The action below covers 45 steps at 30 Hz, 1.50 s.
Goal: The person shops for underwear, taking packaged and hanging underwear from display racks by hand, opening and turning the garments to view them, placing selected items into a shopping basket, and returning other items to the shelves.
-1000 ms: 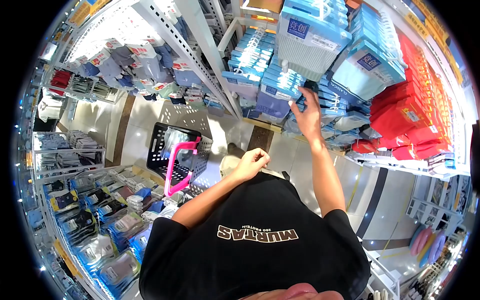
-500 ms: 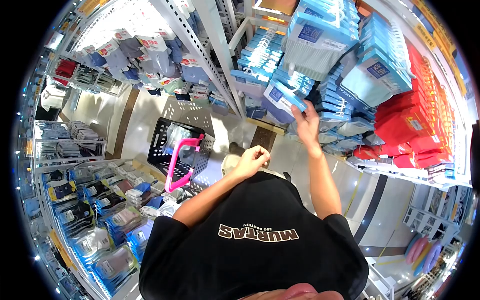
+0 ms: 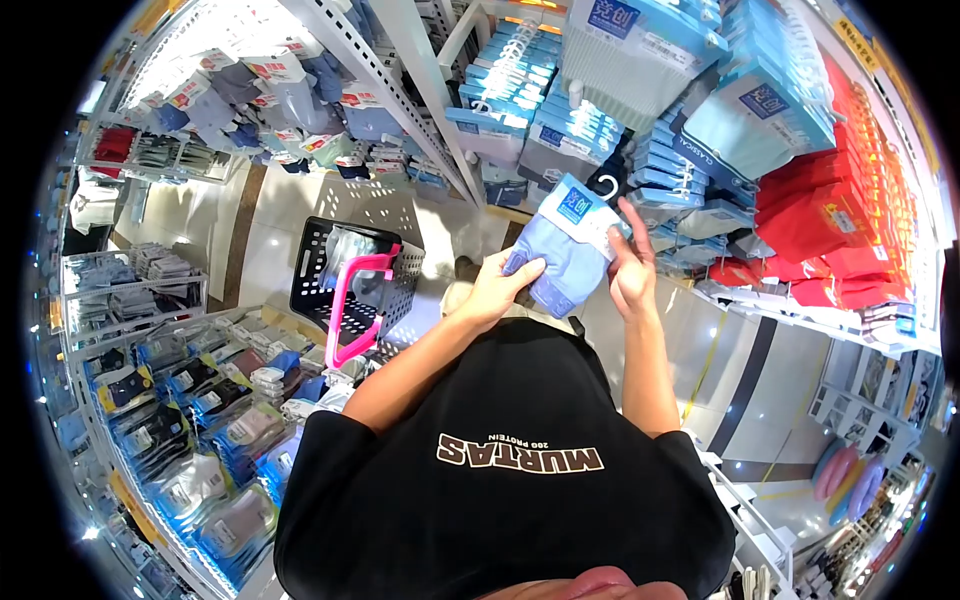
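Note:
A blue-violet folded garment pack (image 3: 562, 262) with a light blue card and a white hook is held in front of my chest. My left hand (image 3: 497, 284) grips its lower left side, thumb on top of the fabric. At the card's right edge is my right hand (image 3: 632, 268), its thumb against the edge and its index finger stretched upward. Just beyond the pack hang rows of similar light blue carded packs (image 3: 570, 130), clear of both hands.
A black basket (image 3: 312, 275) with a pink handle (image 3: 345, 310) stands on the floor to the left. Bins of packaged goods (image 3: 240, 430) lie at lower left. Red packs (image 3: 825, 235) hang at right. A white perforated post (image 3: 385, 90) rises ahead.
The blue-violet pack has come off the rack and nearer my chest. My left hand has moved up and taken hold of its lower left side. My right hand has come down slightly with the card.

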{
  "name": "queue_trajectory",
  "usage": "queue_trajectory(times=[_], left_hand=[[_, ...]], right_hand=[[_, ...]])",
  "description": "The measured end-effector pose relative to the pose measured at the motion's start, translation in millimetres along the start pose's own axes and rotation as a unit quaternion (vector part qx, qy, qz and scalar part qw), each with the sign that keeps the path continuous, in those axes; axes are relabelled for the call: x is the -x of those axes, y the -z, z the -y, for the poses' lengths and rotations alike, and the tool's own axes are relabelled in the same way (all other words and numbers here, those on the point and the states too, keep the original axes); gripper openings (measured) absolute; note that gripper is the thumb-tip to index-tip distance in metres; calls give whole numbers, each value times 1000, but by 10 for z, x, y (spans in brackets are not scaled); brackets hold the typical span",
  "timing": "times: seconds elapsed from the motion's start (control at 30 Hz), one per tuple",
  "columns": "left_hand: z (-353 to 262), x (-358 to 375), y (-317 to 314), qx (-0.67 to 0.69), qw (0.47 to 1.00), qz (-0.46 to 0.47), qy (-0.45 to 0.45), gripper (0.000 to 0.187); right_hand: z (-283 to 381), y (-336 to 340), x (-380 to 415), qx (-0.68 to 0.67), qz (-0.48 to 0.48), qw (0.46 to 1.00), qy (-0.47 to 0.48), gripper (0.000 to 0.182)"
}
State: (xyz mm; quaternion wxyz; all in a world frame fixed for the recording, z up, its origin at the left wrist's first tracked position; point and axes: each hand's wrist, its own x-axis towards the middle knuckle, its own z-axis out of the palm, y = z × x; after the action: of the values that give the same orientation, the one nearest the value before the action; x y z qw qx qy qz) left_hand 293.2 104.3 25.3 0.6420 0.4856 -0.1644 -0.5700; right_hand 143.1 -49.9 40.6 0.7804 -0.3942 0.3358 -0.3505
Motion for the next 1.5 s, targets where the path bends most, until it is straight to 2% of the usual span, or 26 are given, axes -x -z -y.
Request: queue_trajectory(times=[0.03, 0.13, 0.17, 0.2, 0.27, 0.3, 0.4, 0.43, 0.53, 0.57, 0.67, 0.8, 0.9, 1.0, 1.1, 1.2, 1.23, 1.3, 1.4, 1.5], left_hand=[[43, -6, -10, -12, 1000, -23, 1, 25], [90, -16, 23, -13, 996, -71, 54, 28], [98, -1, 21, -13, 996, -72, 54, 30], [62, 17, -17, -8, 996, -71, 47, 29], [-7, 62, -120, 1, 997, -73, 34, 29], [-42, 84, -174, 8, 996, -87, 20, 28], [-111, 119, -199, -7, 999, -37, 34, 33], [-40, 104, -92, -17, 999, 24, 29, 31], [33, 81, -106, 3, 1000, -23, 14, 20], [76, 76, -65, 15, 999, -35, 23, 17], [122, 73, -2, -47, 998, -46, -10, 17], [130, 85, -24, -66, 996, -52, -6, 15], [164, 88, 6, -74, 996, -57, -11, 14], [131, 94, -28, -62, 993, -96, -5, 15], [44, 88, -62, 4, 995, -101, 15, 12], [56, 65, -93, 5, 997, -76, 11, 22], [43, 66, -116, 10, 997, -74, 16, 32], [-1, 65, -165, -40, 995, -90, 0, 36], [28, 37, -171, -70, 991, -113, -3, 42], [52, 20, -112, -92, 988, -123, 2, 37]], right_hand=[[-51, 2, 30, 0, -23, 1000, -10, 34], [-152, 148, 75, 236, 85, 966, 63, 25], [-198, 140, 163, 301, 74, 946, 96, 20], [-134, 70, 230, 296, 118, 948, 5, 26], [-105, -116, 340, 367, 144, 908, 144, 38], [-59, -186, 396, 448, 134, 873, 138, 52], [-100, -249, 396, 473, 119, 861, 144, 57], [-160, -222, 372, 474, 104, 862, 147, 46], [-253, -151, 316, 345, 83, 929, 103, 30], [-275, -145, 320, 333, 66, 936, 89, 23], [-324, -57, 291, 339, 70, 938, 12, 27], [-428, -112, 302, 224, 54, 973, -6, 32], [-474, -83, 295, 267, 51, 962, 8, 31], [-417, -78, 307, 283, 90, 955, -2, 30], [-401, 9, 273, 287, 119, 950, -30, 29], [-370, 24, 256, 369, 118, 922, -2, 24], [-375, -4, 275, 386, 108, 915, 43, 23], [-389, -93, 333, 418, 89, 894, 132, 22], [-313, -171, 367, 474, 113, 857, 167, 25], [-290, -197, 363, 454, 118, 872, 140, 26]])
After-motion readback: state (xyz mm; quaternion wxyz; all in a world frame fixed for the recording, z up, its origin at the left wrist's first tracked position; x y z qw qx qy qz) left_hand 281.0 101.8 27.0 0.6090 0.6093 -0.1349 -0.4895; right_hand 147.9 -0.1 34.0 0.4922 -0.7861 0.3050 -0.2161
